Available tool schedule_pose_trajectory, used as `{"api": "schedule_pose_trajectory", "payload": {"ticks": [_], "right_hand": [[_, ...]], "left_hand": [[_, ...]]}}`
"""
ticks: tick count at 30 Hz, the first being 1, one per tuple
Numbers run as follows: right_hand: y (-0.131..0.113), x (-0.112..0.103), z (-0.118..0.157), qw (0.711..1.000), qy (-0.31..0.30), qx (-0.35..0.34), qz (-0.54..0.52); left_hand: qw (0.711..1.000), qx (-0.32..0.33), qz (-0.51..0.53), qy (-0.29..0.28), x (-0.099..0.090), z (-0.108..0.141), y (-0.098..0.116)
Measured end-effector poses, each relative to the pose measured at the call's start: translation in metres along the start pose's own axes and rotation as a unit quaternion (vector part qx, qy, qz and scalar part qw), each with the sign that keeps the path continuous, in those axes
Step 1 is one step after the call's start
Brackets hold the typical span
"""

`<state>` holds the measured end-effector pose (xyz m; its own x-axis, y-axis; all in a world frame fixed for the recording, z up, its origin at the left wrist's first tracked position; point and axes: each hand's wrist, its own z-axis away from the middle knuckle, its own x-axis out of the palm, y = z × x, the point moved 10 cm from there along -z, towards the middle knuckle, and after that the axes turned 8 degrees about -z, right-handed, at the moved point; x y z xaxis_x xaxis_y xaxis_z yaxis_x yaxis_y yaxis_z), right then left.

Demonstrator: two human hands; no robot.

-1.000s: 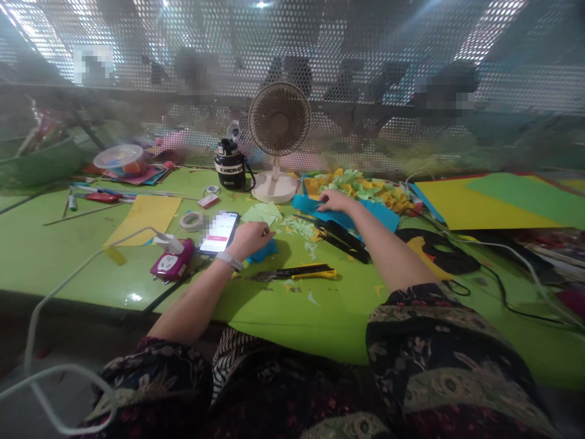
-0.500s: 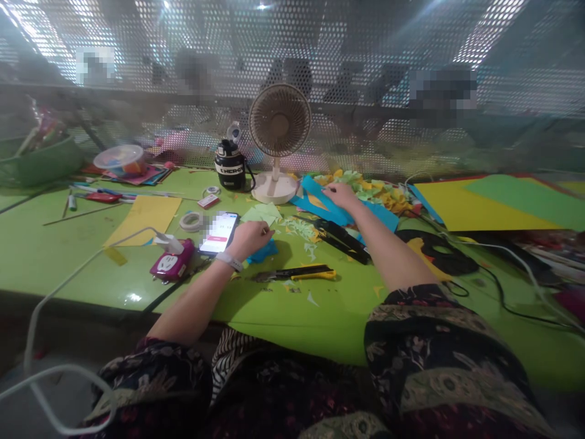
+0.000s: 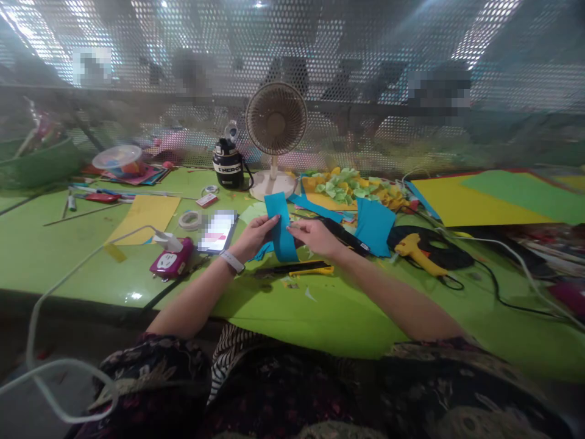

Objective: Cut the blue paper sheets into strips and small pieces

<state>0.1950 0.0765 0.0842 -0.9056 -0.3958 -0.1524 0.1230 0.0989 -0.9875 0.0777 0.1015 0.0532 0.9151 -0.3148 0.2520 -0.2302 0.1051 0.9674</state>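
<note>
Between my two hands, above the table, is a blue paper strip (image 3: 282,235), standing roughly upright and slightly bent. My left hand (image 3: 254,236) pinches its left edge, thumb on the near face. On the right edge, my right hand (image 3: 315,236) is closed with thumb and fingertips against the paper. Just below lie dark scissors (image 3: 274,270) and a yellow-handled utility knife (image 3: 315,269), partly overlapping. Cut blue pieces (image 3: 375,227) rest to the right, beside a black tool (image 3: 345,236) partly hidden by my right hand. A small blue scrap (image 3: 264,251) shows under my left hand.
A white fan (image 3: 275,122) and a black bottle (image 3: 228,164) stand at the back. Left are a phone (image 3: 219,231), tape roll (image 3: 190,219) and purple power socket (image 3: 171,259) with a cable. Right are a yellow glue gun (image 3: 420,253) and coloured sheets (image 3: 479,201).
My right hand has come back from the blue paper pile to the middle. A blue strip is now held between both hands, and my left hand has turned to grip it.
</note>
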Motion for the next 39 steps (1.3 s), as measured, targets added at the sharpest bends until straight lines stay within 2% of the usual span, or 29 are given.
{"api": "schedule_pose_trajectory", "payload": {"ticks": [2, 3, 5, 6, 7, 8, 10, 11, 12, 13, 15, 18, 21, 25, 29, 32, 34, 36, 39], "right_hand": [[0.0, 0.012, 0.018, 0.998, -0.05, 0.03, -0.031], [-0.001, 0.021, 0.029, 0.993, -0.111, 0.047, -0.013], [0.0, 0.04, 0.054, 0.96, -0.26, 0.078, 0.062], [0.0, 0.042, 0.063, 0.947, -0.294, 0.073, 0.109], [-0.002, 0.038, 0.065, 0.943, -0.287, 0.05, 0.162], [-0.007, 0.029, 0.062, 0.947, -0.238, 0.009, 0.215], [-0.027, 0.005, 0.055, 0.941, -0.07, -0.105, 0.313], [-0.036, -0.003, 0.057, 0.924, 0.003, -0.16, 0.348], [-0.042, -0.006, 0.06, 0.903, 0.049, -0.205, 0.374], [-0.044, -0.004, 0.064, 0.884, 0.066, -0.241, 0.396], [-0.042, 0.006, 0.068, 0.854, 0.053, -0.286, 0.431], [-0.036, 0.015, 0.071, 0.835, 0.025, -0.302, 0.46], [-0.037, 0.014, 0.072, 0.848, 0.035, -0.303, 0.434], [-0.037, 0.005, 0.07, 0.889, 0.075, -0.272, 0.361], [-0.021, -0.02, 0.059, 0.937, 0.154, -0.183, 0.255], [0.003, -0.031, 0.051, 0.968, 0.177, -0.085, 0.156], [0.015, -0.029, 0.049, 0.977, 0.169, -0.035, 0.128], [0.019, -0.026, 0.05, 0.98, 0.159, -0.014, 0.12], [0.015, -0.022, 0.052, 0.982, 0.149, -0.025, 0.117]], "left_hand": [[0.999, -0.014, 0.023, 0.02, -0.006, -0.002, -0.002], [0.999, -0.019, 0.036, 0.035, -0.01, -0.003, -0.002], [0.996, -0.034, 0.053, 0.057, -0.016, -0.003, -0.003], [0.996, -0.046, 0.057, 0.056, -0.015, -0.003, -0.005], [0.996, -0.058, 0.058, 0.046, -0.012, -0.002, -0.007], [0.995, -0.072, 0.057, 0.032, -0.007, -0.001, -0.009], [0.994, -0.093, 0.054, -0.001, 0.004, 0.003, -0.013], [0.993, -0.1, 0.056, -0.013, 0.009, 0.005, -0.015], [0.992, -0.105, 0.062, -0.02, 0.013, 0.007, -0.016], [0.991, -0.107, 0.07, -0.024, 0.015, 0.008, -0.018], [0.99, -0.108, 0.084, -0.03, 0.018, 0.01, -0.02], [0.988, -0.114, 0.087, -0.051, 0.025, 0.013, -0.025], [0.987, -0.116, 0.092, -0.057, 0.03, 0.015, -0.03], [0.989, -0.103, 0.105, -0.011, 0.026, 0.013, -0.034], [0.99, -0.081, 0.113, -0.013, 0.029, 0.012, -0.035], [0.99, -0.075, 0.121, -0.013, 0.03, 0.014, -0.036], [0.988, -0.077, 0.132, 0.004, 0.027, 0.015, -0.038], [0.987, -0.079, 0.141, 0.013, 0.027, 0.016, -0.039], [0.985, -0.081, 0.151, 0.005, 0.031, 0.017, -0.041]]}}
